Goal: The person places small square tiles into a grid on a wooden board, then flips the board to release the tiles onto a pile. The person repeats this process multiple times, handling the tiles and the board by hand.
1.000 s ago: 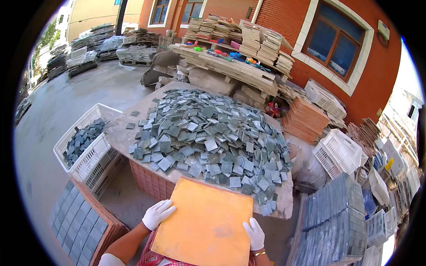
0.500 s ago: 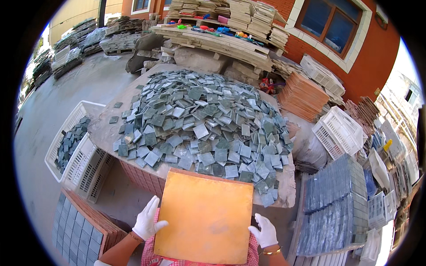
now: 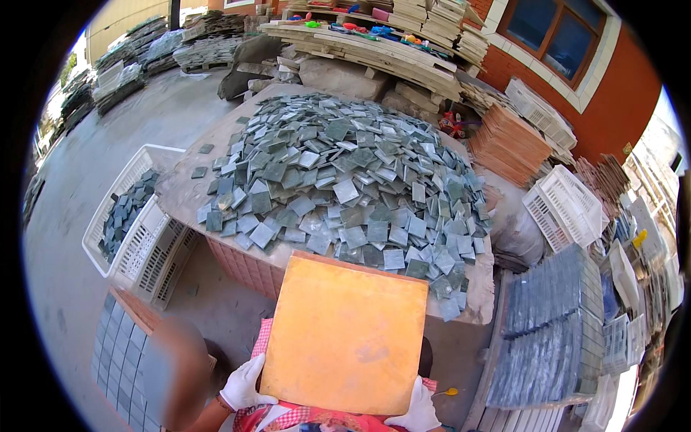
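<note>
A square orange-yellow board [image 3: 345, 331] lies before me, its far edge close to the heap of grey-green stone tiles [image 3: 345, 180]. My left hand [image 3: 245, 383], in a white glove, grips the board's near left corner with the thumb over its edge. At the near right corner my right hand [image 3: 417, 412], also in a white glove, closes on the board; some of its fingers are hidden beneath. The tiles are loose and piled on a stone-topped table [image 3: 180, 180].
White plastic crates [image 3: 137, 245] stand at left, one with tiles. Below them sits a stack of gridded tile sheets [image 3: 115, 353], partly behind a blurred shape [image 3: 174, 374]. Wrapped tile stacks [image 3: 540, 331] stand at right, near a yellow spoon-like thing [image 3: 450, 392]. Reddish sheets [image 3: 507, 147] are piled beyond.
Both my hands, apart from the board's sides before, have come down and inward onto its near corners. The view has shifted, and a blurred shape now appears at lower left.
</note>
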`<state>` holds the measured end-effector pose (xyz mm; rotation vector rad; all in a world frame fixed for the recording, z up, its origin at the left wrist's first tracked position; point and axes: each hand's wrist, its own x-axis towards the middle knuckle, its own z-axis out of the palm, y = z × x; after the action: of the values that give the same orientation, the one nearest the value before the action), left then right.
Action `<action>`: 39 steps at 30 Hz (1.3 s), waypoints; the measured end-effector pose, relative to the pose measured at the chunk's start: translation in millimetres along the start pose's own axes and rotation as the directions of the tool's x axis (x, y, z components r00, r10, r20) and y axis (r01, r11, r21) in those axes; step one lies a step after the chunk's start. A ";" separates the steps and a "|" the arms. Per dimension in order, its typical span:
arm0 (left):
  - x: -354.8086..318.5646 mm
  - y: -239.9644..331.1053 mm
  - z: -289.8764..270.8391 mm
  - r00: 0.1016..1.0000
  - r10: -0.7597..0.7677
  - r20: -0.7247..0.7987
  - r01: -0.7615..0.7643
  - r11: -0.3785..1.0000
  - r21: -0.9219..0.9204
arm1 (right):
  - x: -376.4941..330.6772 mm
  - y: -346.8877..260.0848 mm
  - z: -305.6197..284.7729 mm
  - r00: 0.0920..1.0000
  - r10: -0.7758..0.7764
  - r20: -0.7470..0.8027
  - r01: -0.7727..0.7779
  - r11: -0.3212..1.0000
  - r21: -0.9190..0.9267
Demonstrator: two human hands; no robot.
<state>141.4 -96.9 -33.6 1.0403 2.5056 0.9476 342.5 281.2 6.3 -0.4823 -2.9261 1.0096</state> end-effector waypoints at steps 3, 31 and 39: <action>8.5 4.0 -4.8 0.998 0.035 -0.049 -0.035 0.999 0.000 | -1.5 12.2 17.3 0.997 0.067 -0.034 -0.069 0.995 -0.074; 108.0 102.3 -127.0 0.698 0.265 -0.665 -0.338 0.941 0.020 | 67.9 -72.5 -116.3 0.853 -0.163 -0.495 0.315 0.918 0.242; 267.8 16.5 -76.2 0.833 -0.011 -0.553 -0.348 0.767 -0.539 | 235.0 1.5 -73.9 0.692 -0.114 -0.713 0.290 0.948 0.130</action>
<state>-74.6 65.5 35.5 0.8656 2.1531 2.2022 127.0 394.9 42.6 -0.3974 -2.0902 0.8690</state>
